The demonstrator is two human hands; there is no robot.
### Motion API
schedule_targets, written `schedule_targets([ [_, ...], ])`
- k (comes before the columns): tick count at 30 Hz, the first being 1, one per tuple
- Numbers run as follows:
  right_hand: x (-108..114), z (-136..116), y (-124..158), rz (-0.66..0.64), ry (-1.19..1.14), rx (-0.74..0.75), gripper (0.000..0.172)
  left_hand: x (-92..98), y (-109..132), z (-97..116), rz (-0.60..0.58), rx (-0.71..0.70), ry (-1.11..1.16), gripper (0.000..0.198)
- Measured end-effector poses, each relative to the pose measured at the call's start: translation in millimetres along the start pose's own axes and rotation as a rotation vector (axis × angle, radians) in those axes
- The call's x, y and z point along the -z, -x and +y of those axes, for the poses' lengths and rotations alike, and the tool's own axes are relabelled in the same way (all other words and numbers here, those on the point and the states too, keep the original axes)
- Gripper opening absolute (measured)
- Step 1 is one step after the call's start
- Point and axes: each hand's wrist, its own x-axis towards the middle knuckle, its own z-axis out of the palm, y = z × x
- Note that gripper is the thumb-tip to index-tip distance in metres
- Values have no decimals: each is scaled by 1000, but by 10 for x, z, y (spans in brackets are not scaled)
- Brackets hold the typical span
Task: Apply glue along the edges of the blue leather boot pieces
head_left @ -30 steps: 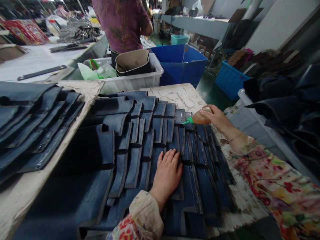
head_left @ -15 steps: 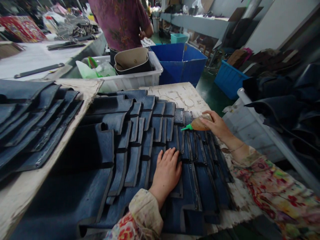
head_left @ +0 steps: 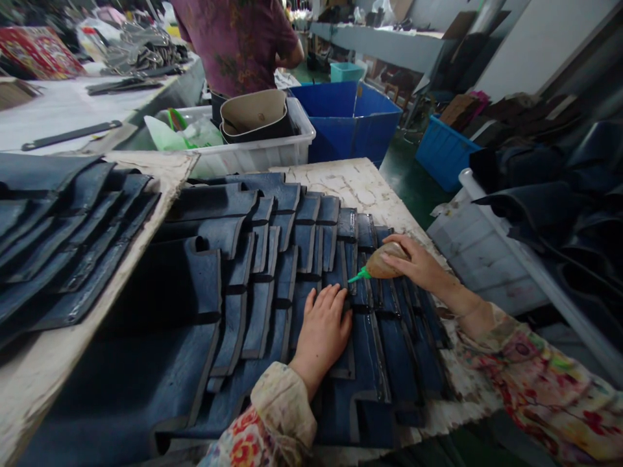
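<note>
Several dark blue leather pieces [head_left: 272, 272] lie overlapped in rows on a worn white board [head_left: 360, 188]. My left hand [head_left: 322, 331] rests flat on them, fingers together and stretched out, holding nothing. My right hand [head_left: 418, 266] grips a small amber glue bottle [head_left: 382, 263] with a green nozzle. The nozzle tip touches the edge of a leather piece just above my left fingertips. Wet glossy streaks show on the strips to the right.
A second board [head_left: 63, 233] with more blue pieces lies at the left. A white bin [head_left: 257, 155] and blue bins [head_left: 350, 123] stand behind. A person in a maroon shirt [head_left: 238, 39] stands at the back. A white crate [head_left: 481, 253] with dark leather sits right.
My right hand has drawn the glue bottle toward me along the leather edge, closer to my left fingertips. The left hand stays pressed on the pieces.
</note>
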Motion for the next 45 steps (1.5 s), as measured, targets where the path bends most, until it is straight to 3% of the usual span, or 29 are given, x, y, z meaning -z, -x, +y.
schedule_targets([
  [16, 52, -51, 188, -66, -31, 15, 37, -1, 10, -3, 11, -7, 17, 34],
  [24, 12, -85, -94, 233, -4, 71, 39, 15, 4, 8, 5, 6, 41, 28],
  [29, -93, -97, -298, 296, 38, 140, 39, 27, 4, 6, 1, 8, 50, 29],
  [35, -133, -14, -286, 255, 40, 125, 37, 18, 1, -1, 0, 3, 49, 30],
  [42, -40, -10, -80, 18, 26, 60, 34, -3, 7, -4, 8, 2, 41, 31],
  [45, -52, -21, -92, 69, 15, 50, 37, 2, 8, 0, 2, 6, 45, 31],
])
